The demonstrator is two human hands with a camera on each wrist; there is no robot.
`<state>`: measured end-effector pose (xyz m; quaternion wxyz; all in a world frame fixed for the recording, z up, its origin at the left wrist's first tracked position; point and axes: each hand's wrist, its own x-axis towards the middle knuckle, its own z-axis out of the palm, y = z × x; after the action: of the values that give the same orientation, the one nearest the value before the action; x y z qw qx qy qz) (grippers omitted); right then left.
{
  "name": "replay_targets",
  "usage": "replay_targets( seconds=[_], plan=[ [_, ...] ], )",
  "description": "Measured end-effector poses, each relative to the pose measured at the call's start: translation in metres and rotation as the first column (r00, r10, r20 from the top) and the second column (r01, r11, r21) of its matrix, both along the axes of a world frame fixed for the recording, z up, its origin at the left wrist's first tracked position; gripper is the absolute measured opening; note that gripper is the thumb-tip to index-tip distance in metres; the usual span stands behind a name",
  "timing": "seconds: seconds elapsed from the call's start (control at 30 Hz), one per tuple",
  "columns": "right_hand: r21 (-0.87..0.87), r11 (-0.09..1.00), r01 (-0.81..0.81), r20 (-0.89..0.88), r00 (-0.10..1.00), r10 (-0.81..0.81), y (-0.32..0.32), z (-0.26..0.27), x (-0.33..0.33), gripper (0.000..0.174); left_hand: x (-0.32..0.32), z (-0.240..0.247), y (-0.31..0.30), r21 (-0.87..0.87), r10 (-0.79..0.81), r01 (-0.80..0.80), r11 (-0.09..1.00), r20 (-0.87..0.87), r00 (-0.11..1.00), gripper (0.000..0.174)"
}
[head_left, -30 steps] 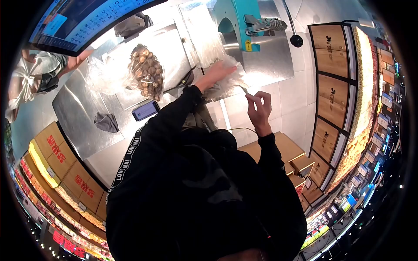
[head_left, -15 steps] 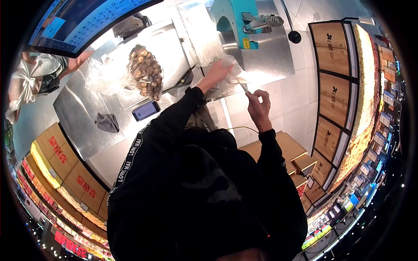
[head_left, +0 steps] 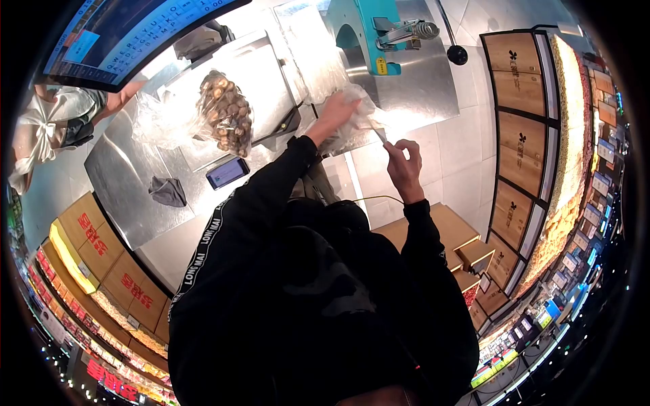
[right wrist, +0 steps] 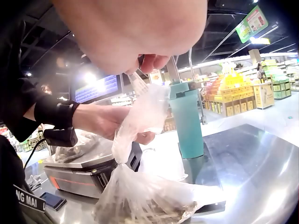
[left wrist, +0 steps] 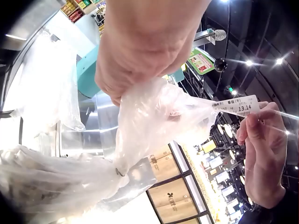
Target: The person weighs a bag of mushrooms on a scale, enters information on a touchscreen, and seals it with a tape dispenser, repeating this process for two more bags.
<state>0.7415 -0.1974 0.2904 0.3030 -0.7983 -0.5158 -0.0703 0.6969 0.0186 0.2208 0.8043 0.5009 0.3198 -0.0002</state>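
Observation:
My left hand (head_left: 336, 116) grips the gathered upper part of a clear plastic bag (left wrist: 145, 121). The bag is cinched below the hand, and its full lower part (right wrist: 135, 198) rests on the steel counter with brownish contents blurred by the plastic. Between thumb and finger, my right hand (left wrist: 266, 149) pinches one end of a white printed price label (left wrist: 240, 107) reading 13.14. The label's other end meets the bag's loose top. A second clear bag, of dried mushrooms (head_left: 227, 115), lies on the scale to the left.
A teal bag-sealing machine (head_left: 369, 40) stands beyond the hands, near a stack of clear plastic bags (head_left: 315, 57). On the counter (head_left: 122, 203) lie a phone (head_left: 227, 173) and a grey cloth (head_left: 167, 191). A screen (head_left: 135, 40) overhangs the back left. Another person's arm (head_left: 122, 98) shows beside it.
Both hands stay nearly in place. The right hand has shifted very slightly away from the bag, and the label shows more plainly between its fingers and the bag's loose end.

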Motion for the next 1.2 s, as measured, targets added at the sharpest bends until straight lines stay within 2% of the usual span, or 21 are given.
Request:
replay_targets(
  seconds=[0.33, 0.37, 0.4, 0.43, 0.47, 0.5, 0.53, 0.6, 0.67, 0.73, 0.77, 0.83, 0.87, 0.9, 0.93, 0.97, 1.03, 1.07, 1.1, 1.17, 1.2],
  plan=[
    [0.022, 1.000, -0.011, -0.004, 1.000, 0.012, 0.000, 0.000, 0.001, 0.044, -0.001, -0.004, 0.001, 0.027, -0.011, 0.012, 1.000, -0.030, 0.999, 0.033],
    [0.028, 0.999, -0.014, -0.004, 1.000, 0.014, 0.000, 0.000, 0.001, 0.043, -0.001, -0.023, 0.001, 0.028, -0.011, 0.012, 1.000, -0.031, 0.999, 0.033],
    [0.029, 0.999, -0.014, -0.005, 1.000, 0.014, 0.001, 0.002, 0.000, 0.043, -0.002, -0.058, 0.003, 0.423, -0.150, 0.156, 0.893, -0.048, 0.988, 0.034],
    [0.120, 0.992, 0.026, 0.025, 0.999, -0.030, 0.001, 0.005, -0.002, 0.042, -0.004, -0.082, 0.008, 0.740, -0.267, 0.264, 0.619, -0.118, 0.957, 0.035],
    [0.212, 0.975, 0.062, 0.054, 0.996, -0.075, 0.001, 0.009, -0.002, 0.040, -0.006, -0.087, 0.017, 0.741, -0.265, 0.262, 0.619, -0.117, 0.957, 0.035],
    [0.245, 0.966, 0.081, 0.028, 0.996, -0.090, -0.002, 0.016, -0.001, 0.037, -0.008, -0.092, 0.024, 0.527, -0.118, 0.134, 0.839, -0.065, 0.991, 0.034],
    [0.255, 0.963, 0.084, 0.013, 0.996, -0.090, -0.001, 0.025, 0.001, 0.035, -0.010, -0.095, 0.028, 0.265, 0.038, -0.021, 0.964, -0.059, 0.998, 0.034],
    [0.257, 0.958, 0.130, -0.053, 0.991, -0.120, 0.009, 0.041, -0.002, 0.029, -0.007, -0.053, 0.027, 0.376, -0.006, 0.046, 0.925, -0.106, 0.994, 0.037],
    [0.255, 0.940, 0.227, -0.313, 0.939, -0.142, 0.010, 0.036, -0.004, 0.022, 0.004, -0.007, 0.027, 0.496, -0.016, 0.082, 0.865, -0.136, 0.991, 0.040],
    [0.219, 0.945, 0.243, -0.457, 0.881, -0.121, 0.014, 0.044, -0.015, 0.017, 0.002, 0.020, 0.030, 0.288, 0.035, -0.048, 0.956, 0.048, 0.998, 0.048],
    [0.250, 0.933, 0.259, -0.559, 0.826, -0.079, 0.016, 0.046, -0.023, 0.017, -0.004, 0.026, 0.037, 0.309, 0.050, -0.057, 0.949, 0.033, 0.998, 0.048],
    [0.237, 0.962, 0.136, -0.540, 0.842, 0.014, 0.015, 0.060, -0.036, 0.016, -0.020, 0.039, 0.054, 0.372, 0.105, -0.066, 0.926, -0.085, 0.991, 0.064],
    [0.260, 0.962, 0.089, -0.608, 0.789, 0.091, 0.020, 0.071, -0.047, 0.017, -0.037, 0.078, 0.064, 0.419, 0.091, -0.031, 0.908, -0.123, 0.988, 0.070],
    [0.283, 0.958, 0.041, -0.668, 0.726, 0.165, 0.023, 0.081, -0.057, 0.018, -0.065, 0.087, 0.065, 0.435, 0.114, -0.044, 0.899, -0.134, 0.984, 0.070],
    [0.332, 0.942, -0.043, -0.741, 0.606, 0.289, 0.027, 0.084, -0.063, 0.021, -0.095, 0.093, 0.067, 0.479, 0.199, -0.138, 0.867, -0.079, 0.977, 0.068],
    [0.376, 0.918, -0.124, -0.894, 0.213, 0.395, 0.041, 0.087, -0.070, 0.019, -0.130, 0.099, 0.079, 0.534, 0.296, -0.241, 0.810, -0.019, 0.955, 0.067],
    [0.247, 0.961, -0.127, -0.956, 0.132, 0.263, 0.048, 0.064, -0.070, 0.018, -0.187, 0.084, 0.085, 0.368, 0.662, -0.574, 0.732, -0.187, 0.725, 0.058],
    [0.230, 0.959, -0.168, -0.939, 0.220, 0.264, 0.052, 0.054, -0.069, 0.020, -0.219, 0.059, 0.100, 0.421, 0.777, -0.670, 0.612, -0.162, 0.608, 0.056],
    [0.240, 0.953, -0.186, -0.937, 0.213, 0.278, 0.055, 0.046, -0.069, 0.020, -0.240, 0.040, 0.114, 0.465, 0.870, -0.745, 0.478, -0.132, 0.475, 0.053],
    [0.144, 0.984, -0.109, -0.968, 0.190, 0.162, 0.061, 0.032, -0.071, 0.030, -0.239, 0.056, 0.136, 0.494, 0.871, -0.735, 0.464, -0.105, 0.480, 0.048],
    [0.152, 0.968, -0.200, -0.956, 0.220, 0.195, 0.067, 0.022, -0.067, 0.043, -0.239, 0.060, 0.143, 0.517, 0.863, -0.717, 0.467, -0.092, 0.497, 0.045]
  ],
)
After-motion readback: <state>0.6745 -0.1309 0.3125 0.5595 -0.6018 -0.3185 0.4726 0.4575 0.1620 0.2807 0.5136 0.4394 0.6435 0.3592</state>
